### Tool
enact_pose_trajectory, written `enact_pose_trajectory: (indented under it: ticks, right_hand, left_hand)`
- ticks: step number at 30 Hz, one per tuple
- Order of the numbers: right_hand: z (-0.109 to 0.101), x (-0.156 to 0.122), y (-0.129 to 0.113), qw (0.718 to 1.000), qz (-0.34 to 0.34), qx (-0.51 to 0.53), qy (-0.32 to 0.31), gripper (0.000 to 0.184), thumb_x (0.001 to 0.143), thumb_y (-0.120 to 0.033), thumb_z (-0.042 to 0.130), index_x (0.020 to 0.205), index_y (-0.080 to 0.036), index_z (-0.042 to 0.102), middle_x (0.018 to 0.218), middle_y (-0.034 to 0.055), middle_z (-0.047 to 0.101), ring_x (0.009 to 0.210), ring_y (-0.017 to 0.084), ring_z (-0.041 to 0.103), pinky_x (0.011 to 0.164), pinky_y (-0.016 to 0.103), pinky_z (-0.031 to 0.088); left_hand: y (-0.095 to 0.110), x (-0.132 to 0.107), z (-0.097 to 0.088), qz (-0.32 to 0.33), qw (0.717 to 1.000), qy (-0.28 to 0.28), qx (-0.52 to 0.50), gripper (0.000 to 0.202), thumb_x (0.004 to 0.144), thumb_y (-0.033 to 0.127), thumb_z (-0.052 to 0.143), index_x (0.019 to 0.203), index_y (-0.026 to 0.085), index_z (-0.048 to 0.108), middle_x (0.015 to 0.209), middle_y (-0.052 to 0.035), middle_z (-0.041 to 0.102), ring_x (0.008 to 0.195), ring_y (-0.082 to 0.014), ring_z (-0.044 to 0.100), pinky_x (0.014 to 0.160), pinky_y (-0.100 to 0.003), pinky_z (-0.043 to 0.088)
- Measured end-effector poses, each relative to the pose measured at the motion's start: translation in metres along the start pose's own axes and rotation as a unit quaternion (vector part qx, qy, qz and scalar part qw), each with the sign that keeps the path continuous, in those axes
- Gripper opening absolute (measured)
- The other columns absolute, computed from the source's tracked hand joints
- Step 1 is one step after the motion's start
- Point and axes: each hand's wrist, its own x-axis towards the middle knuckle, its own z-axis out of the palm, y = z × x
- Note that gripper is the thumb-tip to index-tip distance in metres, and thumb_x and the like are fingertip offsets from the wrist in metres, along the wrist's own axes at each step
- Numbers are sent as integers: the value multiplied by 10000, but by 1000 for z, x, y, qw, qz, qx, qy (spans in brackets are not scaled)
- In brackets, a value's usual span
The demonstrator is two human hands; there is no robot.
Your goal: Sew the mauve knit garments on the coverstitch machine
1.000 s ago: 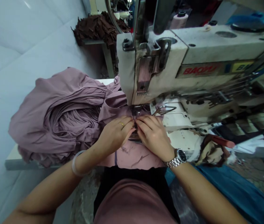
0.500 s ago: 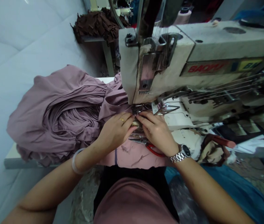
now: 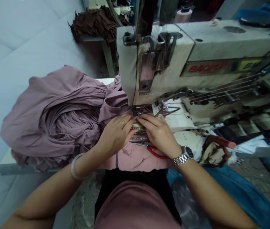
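While left hand and right hand press spread on mauve cloth, white table, quilted wall

The sewing machine is scuffed painted metal, the mauve cloth looks soft and matt, the scissors have glossy red plastic handles, and the wristwatch is polished steel.

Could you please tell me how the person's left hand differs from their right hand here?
The left hand wears a gold ring and a pale bangle, while the right hand wears a steel watch and shows no ring. The left hand lies nearer the mauve fabric heap, the right hand nearer the red-handled scissors. Both are bare and rest on the fabric just before the presser foot.
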Motion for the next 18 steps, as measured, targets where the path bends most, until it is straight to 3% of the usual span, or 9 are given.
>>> enact_pose_trajectory:
  ticks: [7,11,13,15,17,18]
  right_hand:
    - [-4,4,-7,995,-37,-84,-29,372,944,-108,430,1286,-64,571,1258,169,619,1120,281,544,888,438,481]
    - [-3,-1,-7,993,-75,-88,-5,372,931,-89,439,1281,-29,551,1285,200,599,1209,289,520,968,453,478]
    - [-7,-21,0,995,-75,-60,30,411,898,-72,477,1306,-66,526,1283,179,605,1254,285,505,1005,467,465]
    - [-18,-59,13,995,-38,-43,80,467,866,-92,523,1331,-126,501,1238,152,629,1235,289,534,983,482,480]
    - [-34,-109,32,984,68,-75,150,426,869,-137,502,1290,-196,539,1112,129,664,1106,303,606,927,519,494]
    - [-43,-135,44,963,151,-101,198,387,885,-159,476,1256,-227,566,1080,130,661,1078,321,614,917,543,486]
  left_hand:
    - [3,2,0,14,1000,20,11,335,959,310,540,1174,59,596,1191,-160,654,1102,-278,615,936,-422,524]
    - [5,3,-1,8,1000,19,4,323,956,316,548,1165,72,578,1169,-157,657,1098,-272,616,957,-421,514]
    - [0,1,-5,-5,1000,2,-12,323,948,325,562,1170,90,562,1168,-144,649,1088,-269,615,934,-415,524]
    - [-11,-6,-13,-27,999,-4,-34,302,949,317,560,1177,119,548,1170,-133,633,1082,-263,610,915,-410,530]
    - [-27,-16,-22,-54,997,15,-52,266,956,293,543,1183,155,538,1157,-118,617,1080,-249,603,923,-404,528]
    - [-36,-22,-27,-70,995,30,-57,258,959,283,537,1190,170,533,1150,-111,608,1085,-244,597,939,-404,523]
